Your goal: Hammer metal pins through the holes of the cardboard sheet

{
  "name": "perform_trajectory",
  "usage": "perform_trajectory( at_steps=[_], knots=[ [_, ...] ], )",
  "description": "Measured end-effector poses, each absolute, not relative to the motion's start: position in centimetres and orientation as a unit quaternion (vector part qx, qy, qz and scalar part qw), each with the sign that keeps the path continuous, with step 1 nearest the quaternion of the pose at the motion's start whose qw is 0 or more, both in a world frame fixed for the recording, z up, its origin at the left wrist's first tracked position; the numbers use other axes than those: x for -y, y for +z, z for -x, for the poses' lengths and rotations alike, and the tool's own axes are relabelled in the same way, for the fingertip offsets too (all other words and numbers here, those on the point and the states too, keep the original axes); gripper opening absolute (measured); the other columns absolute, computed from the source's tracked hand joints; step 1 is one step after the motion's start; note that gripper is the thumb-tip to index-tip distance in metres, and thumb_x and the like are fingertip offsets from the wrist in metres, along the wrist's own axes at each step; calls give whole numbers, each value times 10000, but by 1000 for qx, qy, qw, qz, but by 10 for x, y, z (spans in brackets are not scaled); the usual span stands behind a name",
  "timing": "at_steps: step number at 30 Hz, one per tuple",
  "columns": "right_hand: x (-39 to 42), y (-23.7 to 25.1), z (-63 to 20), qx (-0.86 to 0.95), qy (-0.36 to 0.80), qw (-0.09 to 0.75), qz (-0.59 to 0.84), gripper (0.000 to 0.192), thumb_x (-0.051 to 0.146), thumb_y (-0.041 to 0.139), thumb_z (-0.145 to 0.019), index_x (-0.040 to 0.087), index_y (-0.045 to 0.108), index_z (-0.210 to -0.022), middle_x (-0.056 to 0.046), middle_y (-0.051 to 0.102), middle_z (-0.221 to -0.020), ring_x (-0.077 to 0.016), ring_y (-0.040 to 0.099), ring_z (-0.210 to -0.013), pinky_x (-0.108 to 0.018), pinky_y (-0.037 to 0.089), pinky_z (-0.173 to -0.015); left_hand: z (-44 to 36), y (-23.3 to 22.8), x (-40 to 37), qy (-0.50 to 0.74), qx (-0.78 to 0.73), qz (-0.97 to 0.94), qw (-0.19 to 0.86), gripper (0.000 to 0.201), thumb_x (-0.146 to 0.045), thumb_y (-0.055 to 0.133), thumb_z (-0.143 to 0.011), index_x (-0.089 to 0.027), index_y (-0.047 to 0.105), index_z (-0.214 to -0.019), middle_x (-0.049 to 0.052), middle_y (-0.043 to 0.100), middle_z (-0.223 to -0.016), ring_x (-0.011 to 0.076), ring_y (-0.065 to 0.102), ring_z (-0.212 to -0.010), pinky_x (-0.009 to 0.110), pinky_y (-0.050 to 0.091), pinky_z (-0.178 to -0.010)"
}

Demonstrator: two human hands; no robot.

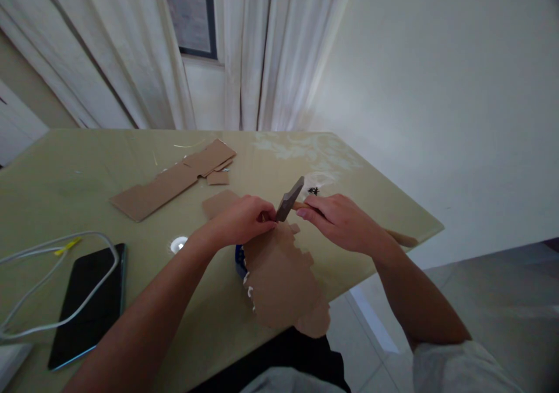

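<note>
My left hand (240,221) pinches the top edge of a ragged brown cardboard piece (282,282) that hangs over the table's front edge towards my lap. My right hand (338,221) grips a knife (289,199) by its wooden handle, the dark blade angled up and left, its lower end touching the cardboard beside my left fingers. Both hands are close together above the yellowish table (87,172).
A long folded cardboard strip (172,180) and small scraps (217,177) lie farther back. A black phone (89,303) with a white cable (52,282) across it lies at the left. A small white round cap (179,244) sits near my left wrist. Curtains hang behind.
</note>
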State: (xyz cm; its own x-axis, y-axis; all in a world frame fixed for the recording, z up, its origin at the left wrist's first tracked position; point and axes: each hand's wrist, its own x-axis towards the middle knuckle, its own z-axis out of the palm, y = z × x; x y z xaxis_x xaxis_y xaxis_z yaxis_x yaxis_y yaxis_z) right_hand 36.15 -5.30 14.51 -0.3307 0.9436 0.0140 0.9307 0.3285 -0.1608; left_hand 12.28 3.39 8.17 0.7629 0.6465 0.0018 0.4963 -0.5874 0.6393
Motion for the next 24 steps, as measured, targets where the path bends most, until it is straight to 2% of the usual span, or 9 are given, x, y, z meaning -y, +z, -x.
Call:
perform_trajectory(
  at_steps=[5,11,17,21,24],
  knots=[
    [54,147,-361,798,68,89,592,406,459,456,-1169,184,691,-985,-52,704,-828,-197,603,-746,-344,289,-705,-123,80,-35,129,-322,-884,312,153,-309,710,-962,-209,819,-921,5,776,-770,153,656,-664,276,405,-655],
    [54,142,-361,812,58,48,579,398,450,468,-1169,188,678,-955,-52,701,-829,-198,595,-754,-353,279,-715,-122,82,-34,117,-318,-888,310,112,-265,715,-952,-220,817,-936,-10,769,-754,150,655,-657,271,394,-642],
    [54,145,-361,797,65,83,595,411,473,450,-1174,186,687,-1000,-56,720,-856,-200,609,-764,-346,297,-719,-123,78,-34,122,-329,-884,308,125,-296,719,-951,-208,803,-923,7,788,-794,158,684,-691,270,404,-644],
    [54,143,-360,810,63,43,581,389,445,472,-1170,187,686,-973,-58,716,-850,-202,604,-771,-349,286,-721,-124,80,-34,108,-327,-884,316,123,-289,708,-940,-215,807,-942,11,791,-817,171,687,-711,278,405,-646],
    [54,143,-361,812,63,48,578,396,453,469,-1169,195,681,-956,-52,707,-836,-198,589,-756,-345,287,-717,-124,79,-34,105,-325,-883,322,126,-296,703,-930,-212,796,-945,21,792,-845,185,694,-743,287,416,-660]
  ],
)
